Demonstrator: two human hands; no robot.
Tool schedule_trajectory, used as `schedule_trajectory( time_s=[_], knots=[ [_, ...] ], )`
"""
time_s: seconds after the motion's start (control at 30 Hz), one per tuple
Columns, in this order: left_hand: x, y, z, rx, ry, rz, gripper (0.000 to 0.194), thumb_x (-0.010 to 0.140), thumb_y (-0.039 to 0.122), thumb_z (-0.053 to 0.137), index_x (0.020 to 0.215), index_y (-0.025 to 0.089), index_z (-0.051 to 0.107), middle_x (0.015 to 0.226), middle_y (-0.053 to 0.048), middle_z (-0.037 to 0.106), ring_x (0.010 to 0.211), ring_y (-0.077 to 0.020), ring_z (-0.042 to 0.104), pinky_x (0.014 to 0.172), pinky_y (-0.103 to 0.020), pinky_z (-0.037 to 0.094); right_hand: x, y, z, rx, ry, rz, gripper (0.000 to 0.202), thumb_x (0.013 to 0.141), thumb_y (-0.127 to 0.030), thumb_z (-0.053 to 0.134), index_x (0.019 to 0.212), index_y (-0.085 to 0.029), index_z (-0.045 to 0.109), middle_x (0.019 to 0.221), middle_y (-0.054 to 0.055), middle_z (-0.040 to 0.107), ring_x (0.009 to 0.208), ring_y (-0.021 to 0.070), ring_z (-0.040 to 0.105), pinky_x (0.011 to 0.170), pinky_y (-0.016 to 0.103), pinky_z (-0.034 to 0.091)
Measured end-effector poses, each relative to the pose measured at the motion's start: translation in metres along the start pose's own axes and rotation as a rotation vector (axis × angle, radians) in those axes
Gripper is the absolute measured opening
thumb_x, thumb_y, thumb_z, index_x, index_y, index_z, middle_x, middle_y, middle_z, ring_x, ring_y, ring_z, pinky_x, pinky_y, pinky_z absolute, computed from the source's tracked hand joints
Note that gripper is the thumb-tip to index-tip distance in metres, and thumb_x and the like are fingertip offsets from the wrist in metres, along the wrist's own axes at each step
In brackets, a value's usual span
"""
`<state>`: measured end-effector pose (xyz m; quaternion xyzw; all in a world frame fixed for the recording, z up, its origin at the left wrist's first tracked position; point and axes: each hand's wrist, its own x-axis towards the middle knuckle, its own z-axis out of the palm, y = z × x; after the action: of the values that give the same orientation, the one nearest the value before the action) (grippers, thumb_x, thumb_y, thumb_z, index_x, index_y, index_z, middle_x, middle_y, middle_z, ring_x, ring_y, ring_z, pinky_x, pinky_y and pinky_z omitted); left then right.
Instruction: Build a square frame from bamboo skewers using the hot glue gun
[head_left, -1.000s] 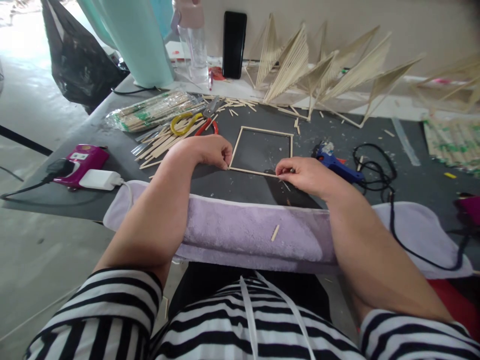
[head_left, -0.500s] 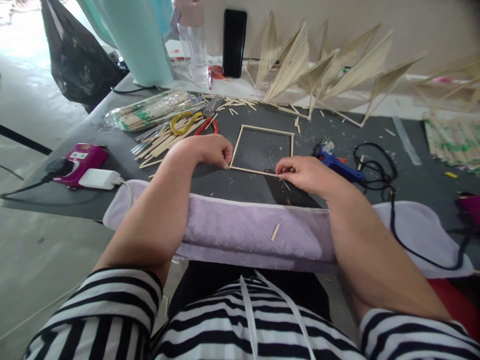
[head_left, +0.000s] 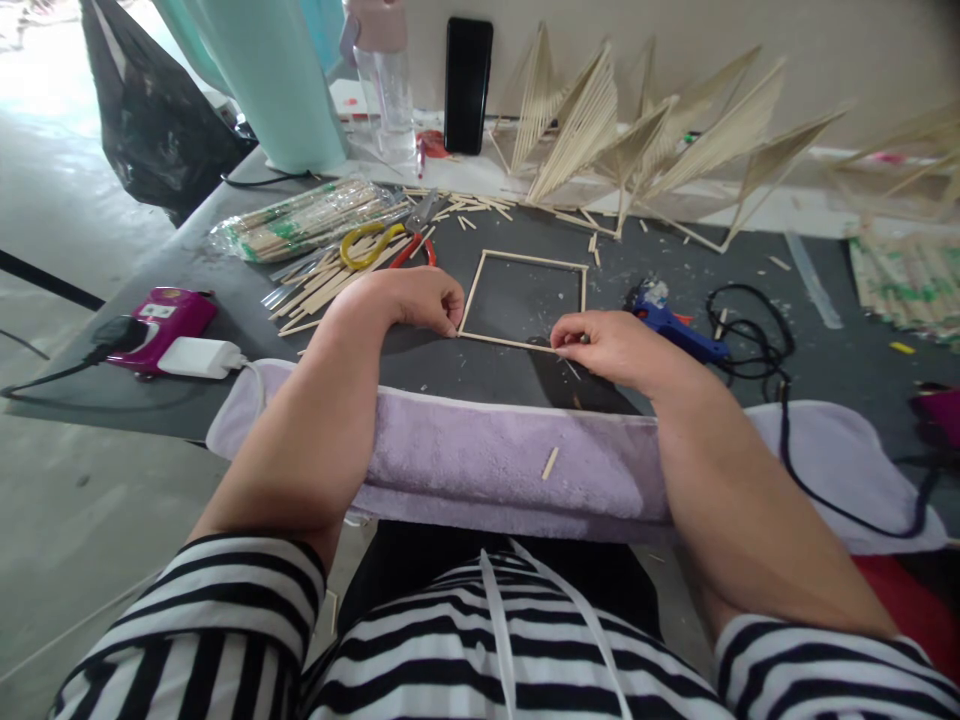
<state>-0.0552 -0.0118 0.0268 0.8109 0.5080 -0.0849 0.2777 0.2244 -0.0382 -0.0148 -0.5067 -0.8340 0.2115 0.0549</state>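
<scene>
A square frame of thin wooden sticks (head_left: pixel 534 259) lies flat on the dark grey tabletop (head_left: pixel 517 300). At its near left corner, my left hand (head_left: pixel 427 302) pinches the frame between thumb and fingertips. My right hand (head_left: pixel 592 340) closes on the near right corner, which its fingers hide. Just right of that hand rests a blue hot glue gun (head_left: pixel 679 332) with a black cord. Beyond my left hand lie scissors (head_left: pixel 373 245) with yellow and red handles, on top of loose wooden sticks (head_left: pixel 319 290).
Folded stick structures (head_left: pixel 577 125) stand along the wall beside a phone (head_left: pixel 468 87) and a clear bottle (head_left: pixel 384 90). Plastic-wrapped stick packs (head_left: pixel 300 220) lie at left, near a purple power adapter (head_left: pixel 176 315). A lilac cloth (head_left: pixel 480 450) covers the front edge, with a short stick on it.
</scene>
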Motion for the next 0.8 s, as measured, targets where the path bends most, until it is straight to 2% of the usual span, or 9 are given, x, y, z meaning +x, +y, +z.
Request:
schedule_trajectory(
  time_s=[0.4, 0.8],
  knots=[
    [0.003, -0.014, 0.001, -0.037, -0.012, 0.060, 0.026, 0.066, 0.032, 0.066, 0.088, 0.021, 0.073, 0.083, 0.001, 0.070, 0.079, -0.0150, 0.061, 0.069, -0.022, 0.040, 0.000, -0.001, 0.000, 0.005, 0.002, 0.012, 0.009, 0.080, -0.020, 0.060, 0.081, -0.023, 0.069, 0.076, 0.000, 0.068, 0.071, 0.0162, 0.061, 0.063, 0.027, 0.038],
    [0.003, -0.015, 0.002, -0.040, -0.013, 0.008, 0.025, 0.067, 0.030, 0.063, 0.089, 0.021, 0.073, 0.088, 0.001, 0.073, 0.082, -0.0155, 0.063, 0.072, -0.022, 0.041, -0.001, -0.002, 0.000, -0.001, 0.011, 0.019, 0.009, 0.080, -0.020, 0.061, 0.081, -0.023, 0.069, 0.076, 0.000, 0.068, 0.070, 0.0159, 0.060, 0.063, 0.027, 0.039]
  ],
)
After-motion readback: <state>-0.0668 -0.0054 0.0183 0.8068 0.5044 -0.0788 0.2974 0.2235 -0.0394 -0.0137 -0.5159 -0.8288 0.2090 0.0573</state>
